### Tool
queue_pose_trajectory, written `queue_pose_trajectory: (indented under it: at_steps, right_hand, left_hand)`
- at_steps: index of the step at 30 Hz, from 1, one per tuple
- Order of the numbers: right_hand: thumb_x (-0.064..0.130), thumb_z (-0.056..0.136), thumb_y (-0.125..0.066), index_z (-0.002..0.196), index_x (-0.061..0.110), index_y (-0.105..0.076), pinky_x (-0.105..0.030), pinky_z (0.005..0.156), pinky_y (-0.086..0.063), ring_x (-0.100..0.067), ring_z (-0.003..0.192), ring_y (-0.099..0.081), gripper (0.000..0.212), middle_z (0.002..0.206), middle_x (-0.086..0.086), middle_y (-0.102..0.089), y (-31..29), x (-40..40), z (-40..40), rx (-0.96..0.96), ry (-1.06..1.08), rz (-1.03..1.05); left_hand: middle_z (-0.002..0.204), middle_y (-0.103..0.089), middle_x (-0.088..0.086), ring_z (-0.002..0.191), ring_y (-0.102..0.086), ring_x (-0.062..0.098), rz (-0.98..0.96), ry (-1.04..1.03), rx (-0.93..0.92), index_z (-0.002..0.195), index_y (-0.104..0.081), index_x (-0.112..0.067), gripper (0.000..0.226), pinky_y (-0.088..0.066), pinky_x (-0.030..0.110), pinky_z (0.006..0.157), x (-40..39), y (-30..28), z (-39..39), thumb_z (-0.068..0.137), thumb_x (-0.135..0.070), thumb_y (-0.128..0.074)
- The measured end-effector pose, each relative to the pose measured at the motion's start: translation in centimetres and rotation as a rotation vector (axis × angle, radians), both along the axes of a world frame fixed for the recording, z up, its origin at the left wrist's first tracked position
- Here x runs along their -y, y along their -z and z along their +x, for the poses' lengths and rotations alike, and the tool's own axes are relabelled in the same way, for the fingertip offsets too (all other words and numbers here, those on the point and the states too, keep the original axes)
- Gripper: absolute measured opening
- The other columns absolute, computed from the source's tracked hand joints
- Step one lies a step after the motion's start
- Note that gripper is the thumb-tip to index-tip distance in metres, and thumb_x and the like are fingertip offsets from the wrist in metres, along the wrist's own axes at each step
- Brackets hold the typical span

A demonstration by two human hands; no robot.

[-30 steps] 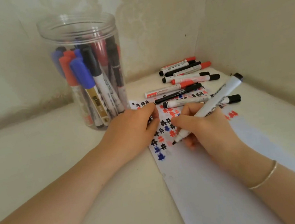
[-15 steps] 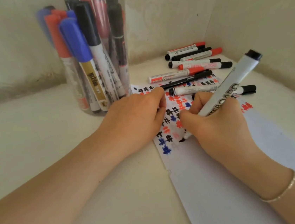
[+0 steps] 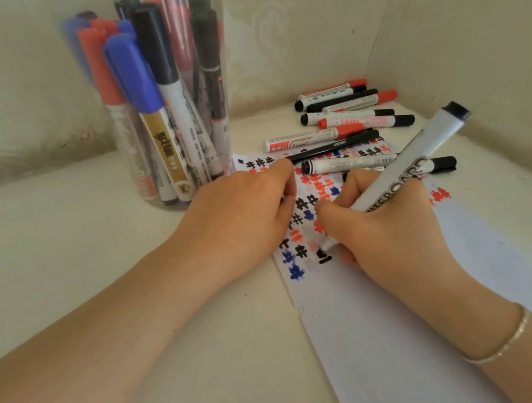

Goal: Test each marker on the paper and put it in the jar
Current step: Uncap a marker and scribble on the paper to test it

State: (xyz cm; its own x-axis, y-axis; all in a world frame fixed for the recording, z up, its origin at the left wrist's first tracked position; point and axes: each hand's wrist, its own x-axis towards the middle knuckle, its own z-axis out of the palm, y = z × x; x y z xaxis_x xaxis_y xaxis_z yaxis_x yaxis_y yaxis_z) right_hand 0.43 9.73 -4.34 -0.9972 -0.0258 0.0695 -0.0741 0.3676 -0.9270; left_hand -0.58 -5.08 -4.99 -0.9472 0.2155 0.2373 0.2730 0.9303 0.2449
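My right hand (image 3: 389, 220) grips a white whiteboard marker (image 3: 400, 172) in a writing hold, fingers curled round the lower barrel, so the tip meets the paper (image 3: 406, 334) at a slant. The black cap sits on the rear end of the barrel, up and to the right, which keeps it out of the way. The tip rests on the sheet beside a fresh black stroke (image 3: 324, 257), just below the rows of black, red and blue test marks (image 3: 305, 210).

My left hand (image 3: 243, 217) lies knuckles up on the sheet's left edge, fingers curled under. In my judgement it pins the paper against the drag of the tip; whether it also holds something, I cannot tell.

The clear plastic jar (image 3: 159, 91) stands on the worktop (image 3: 65, 257) just beyond my left hand, within short reach for the drop. It holds the tested markers upright, mostly caps up. The untested markers (image 3: 347, 115) lie in a loose row at the far end of the paper, against the corner wall, some resting on the sheet itself.
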Motion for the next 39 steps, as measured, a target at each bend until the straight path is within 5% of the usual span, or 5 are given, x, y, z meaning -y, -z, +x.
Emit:
queue_pose_trajectory:
  at_steps: [14, 20, 25, 31, 39]
  right_hand:
    - [-0.003, 0.075, -0.062, 0.061, -0.005, -0.037, -0.018, 0.038, -0.034, -0.015, 0.044, -0.035, 0.029, 0.05, -0.011, -0.037, 0.6, -0.2, -0.3, -0.052, 0.003, -0.013]
    - [0.013, 0.075, -0.071, 0.066, 0.007, -0.051, -0.021, 0.04, -0.038, -0.013, 0.039, -0.044, 0.024, 0.05, -0.005, -0.05, -0.5, -1.7, -1.4, -0.031, 0.025, -0.583]
    - [0.016, 0.083, -0.057, 0.065, 0.012, -0.066, -0.028, 0.062, -0.054, -0.02, 0.065, -0.063, 0.021, 0.072, -0.004, -0.067, -0.7, -2.1, -1.9, 0.121, -0.023, -0.954]
    - [0.006, 0.09, -0.045, 0.06, 0.008, -0.048, -0.021, 0.039, -0.038, -0.014, 0.037, -0.043, 0.03, 0.046, -0.004, -0.05, -0.5, -2.1, -1.9, 0.106, 0.049, -0.915]
    - [0.002, 0.09, -0.048, 0.065, 0.006, -0.047, -0.022, 0.039, -0.037, -0.014, 0.038, -0.045, 0.026, 0.049, -0.005, -0.051, 0.2, -2.0, -2.1, 0.057, 0.04, -0.788]
  left_hand:
    - [0.056, -0.048, -0.008, 0.046, -0.045, 0.003, 0.068, 0.04, -0.015, 0.1, -0.045, -0.027, 0.011, -0.031, 0.021, 0.042, 0.1, 0.2, 0.2, 0.097, -0.031, -0.035]
    - [0.066, -0.052, -0.006, 0.054, -0.049, 0.011, 0.403, 0.161, 0.01, 0.119, -0.037, -0.027, 0.032, -0.038, 0.032, 0.048, 0.0, -0.6, 0.7, 0.092, -0.032, -0.019]
    - [0.108, -0.064, -0.007, 0.079, -0.064, 0.008, 0.549, 0.154, 0.076, 0.13, -0.032, -0.03, 0.039, -0.054, 0.029, 0.065, -0.4, -0.5, 0.5, 0.095, -0.028, -0.049]
    - [0.101, -0.07, -0.011, 0.082, -0.068, 0.0, 0.775, 0.007, 0.172, 0.085, -0.056, -0.026, 0.027, -0.058, 0.031, 0.078, -0.2, -0.3, 0.1, 0.073, -0.022, -0.08]
    - [0.092, -0.07, -0.013, 0.077, -0.066, -0.004, 0.686, 0.052, 0.139, 0.085, -0.06, -0.027, 0.024, -0.055, 0.019, 0.076, -0.4, -0.3, 0.3, 0.073, -0.02, -0.08]
